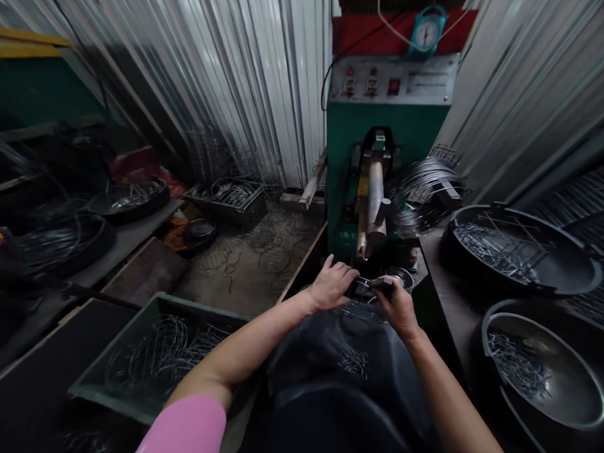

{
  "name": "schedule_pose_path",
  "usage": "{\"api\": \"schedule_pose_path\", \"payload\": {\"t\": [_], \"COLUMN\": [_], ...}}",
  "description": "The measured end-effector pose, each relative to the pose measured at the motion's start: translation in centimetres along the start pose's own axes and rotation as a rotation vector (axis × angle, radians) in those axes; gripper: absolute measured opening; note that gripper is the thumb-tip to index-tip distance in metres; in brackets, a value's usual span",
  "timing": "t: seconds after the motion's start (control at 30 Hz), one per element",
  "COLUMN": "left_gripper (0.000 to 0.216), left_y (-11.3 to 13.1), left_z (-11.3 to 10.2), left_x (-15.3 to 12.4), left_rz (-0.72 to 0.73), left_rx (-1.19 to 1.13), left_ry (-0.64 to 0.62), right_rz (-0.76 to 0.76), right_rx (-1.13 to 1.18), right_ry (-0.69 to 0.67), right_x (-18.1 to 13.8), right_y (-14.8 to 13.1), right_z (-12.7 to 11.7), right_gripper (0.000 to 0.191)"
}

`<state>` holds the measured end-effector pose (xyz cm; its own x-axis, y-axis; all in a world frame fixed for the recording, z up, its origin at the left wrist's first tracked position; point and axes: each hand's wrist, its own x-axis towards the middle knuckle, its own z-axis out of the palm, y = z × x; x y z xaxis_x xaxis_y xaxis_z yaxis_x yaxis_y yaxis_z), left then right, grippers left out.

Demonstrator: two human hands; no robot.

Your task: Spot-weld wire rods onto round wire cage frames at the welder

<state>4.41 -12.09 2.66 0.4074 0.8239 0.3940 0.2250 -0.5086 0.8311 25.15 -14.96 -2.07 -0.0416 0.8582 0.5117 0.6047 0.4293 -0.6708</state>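
Observation:
My left hand [333, 285] and my right hand [399, 307] are close together over my lap, just below the machine's electrode arms [376, 200]. The left fingers are closed at a small dark block [362, 287] with thin bright wire at it. My right hand is closed on a small dark bar-like piece [383, 285], its thumb and fingers wrapped round the end. Their exact kind is too dark to make out. A dark apron [320, 367] covers my lap, and a small heap of short wire pieces [353, 363] lies on it.
The green machine [348, 142] has a control panel [393, 80] and a dial gauge [427, 33]. A wire coil [423, 195] hangs beside it. Pans of short wires [528, 250], [546, 371] stand at right. A green crate [109, 405] of bent wires sits at left.

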Motion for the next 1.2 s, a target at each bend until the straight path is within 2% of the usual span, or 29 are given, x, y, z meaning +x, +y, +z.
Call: {"api": "schedule_pose_path", "payload": {"t": [0.07,0.23,0.4,0.47,0.67,0.83,0.93,1.0,1.1,1.2], "left_gripper": [0.046,0.05,0.046,0.048,0.051,0.049,0.053,0.054,0.054,0.057], "left_y": [-0.5,-1.5,-2.4,-2.6,-3.0,-3.6,-3.6,-3.4,-3.2,-3.3], "left_z": [0.3,0.3,0.1,-0.1,-0.3,-0.2,-0.3,-0.4,-0.7,-1.0], "left_x": [0.6,2.3,3.2,3.6,4.9,5.2,5.4,5.5,5.7,6.0], "left_rz": [0.019,-0.114,0.075,0.084,-0.043,0.032,-0.016,-0.058,-0.038,0.017], "left_rx": [0.032,-0.019,0.194,0.232,0.078,0.095,0.052,0.067,0.307,0.552], "left_ry": [0.027,0.036,0.041,0.029,0.063,0.053,0.049,0.016,-0.131,-0.284], "right_rz": [0.027,0.071,0.093,0.096,0.082,0.123,0.215,0.314,0.459,0.502], "right_rx": [0.01,0.057,0.075,0.07,0.042,0.105,0.242,0.387,0.538,0.551], "right_ry": [0.011,0.041,0.044,0.046,0.046,0.006,0.049,0.163,0.354,0.37], "right_x": [0.7,2.5,3.8,4.4,5.6,5.8,6.1,6.1,5.7,4.4], "right_y": [0.1,0.4,0.9,1.2,1.6,1.2,1.1,1.2,1.1,0.7], "right_z": [0.1,0.3,0.7,0.9,1.0,0.8,0.8,0.5,-0.8,-2.8], "right_gripper": [0.021,0.024,0.025,0.026,0.022,0.021,0.025,0.028,0.035,0.04]}}
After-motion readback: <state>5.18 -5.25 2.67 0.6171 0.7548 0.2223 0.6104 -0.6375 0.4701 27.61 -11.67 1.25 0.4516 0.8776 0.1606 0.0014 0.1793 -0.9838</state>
